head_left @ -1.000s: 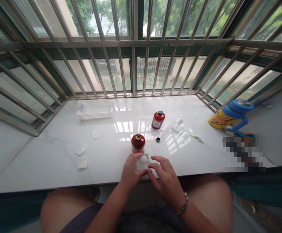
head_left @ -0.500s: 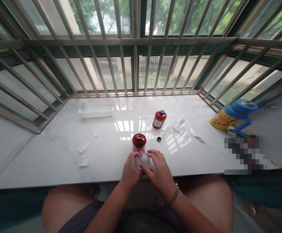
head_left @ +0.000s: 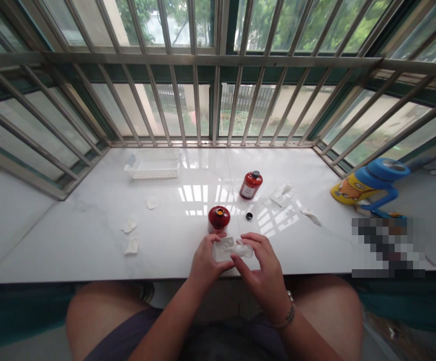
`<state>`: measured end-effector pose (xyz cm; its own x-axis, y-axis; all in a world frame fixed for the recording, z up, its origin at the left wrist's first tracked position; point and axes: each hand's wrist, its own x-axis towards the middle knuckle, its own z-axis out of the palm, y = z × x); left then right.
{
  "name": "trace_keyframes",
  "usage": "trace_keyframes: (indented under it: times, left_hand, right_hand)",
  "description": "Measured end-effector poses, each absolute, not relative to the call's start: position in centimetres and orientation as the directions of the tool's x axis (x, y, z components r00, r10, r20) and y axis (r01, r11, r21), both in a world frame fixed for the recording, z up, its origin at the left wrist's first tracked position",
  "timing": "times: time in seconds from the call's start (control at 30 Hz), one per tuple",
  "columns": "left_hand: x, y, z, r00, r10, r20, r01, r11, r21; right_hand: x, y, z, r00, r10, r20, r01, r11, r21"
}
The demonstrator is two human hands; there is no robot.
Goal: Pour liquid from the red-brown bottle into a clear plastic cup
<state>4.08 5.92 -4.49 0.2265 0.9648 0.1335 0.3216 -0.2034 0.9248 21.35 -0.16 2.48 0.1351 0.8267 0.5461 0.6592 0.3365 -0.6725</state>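
Observation:
Near the table's front edge, my left hand is closed around a small translucent bottle, its round mouth turned up. Just right of it, my right hand pinches a clear and whitish bottle top, which looks like a pump head; its details are blurred. I cannot tell whether the top still touches the bottle. Right behind my left fingers stands an uncapped red bottle, with an orange tint inside its neck. A small black cap lies to its right.
A capped red bottle stands farther back, with crumpled clear plastic beside it. White scraps lie at left, a white basket behind them. At right lies a blue-yellow drinking bottle. Barred windows enclose the marble-look tabletop.
My right hand has moved right, away from my left, taking the whitish top off the bottle's mouth. My left hand keeps hold of the translucent bottle. The view has shifted slightly.

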Motion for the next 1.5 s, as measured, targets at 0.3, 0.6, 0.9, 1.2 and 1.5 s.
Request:
trace_keyframes:
  times: [0.3,0.6,0.9,1.2,1.5]
  left_hand:
    - [3.9,6.1,-4.2,0.253,0.958,0.134,0.333,-0.216,0.918]
    - [3.9,6.1,-3.5,0.274,0.954,0.123,0.329,-0.213,0.920]
    - [3.9,6.2,-3.5,0.269,0.954,0.131,0.353,-0.225,0.908]
    - [3.9,6.2,-3.3,0.269,0.956,0.119,0.365,-0.215,0.906]
    - [3.9,6.2,-3.4,0.266,0.956,0.124,0.347,-0.215,0.913]
  right_hand:
    - [21.6,-0.8,1.4,0.093,0.809,0.581,0.664,0.385,-0.641]
    - [21.4,-0.5,0.8,0.070,0.777,0.625,0.720,0.394,-0.571]
    - [21.5,-1.6,1.5,0.084,0.754,0.651,0.711,0.412,-0.569]
    - [21.6,-1.6,1.0,0.096,0.768,0.634,0.734,0.376,-0.566]
    - [21.7,-2.0,1.1,0.085,0.755,0.650,0.743,0.386,-0.546]
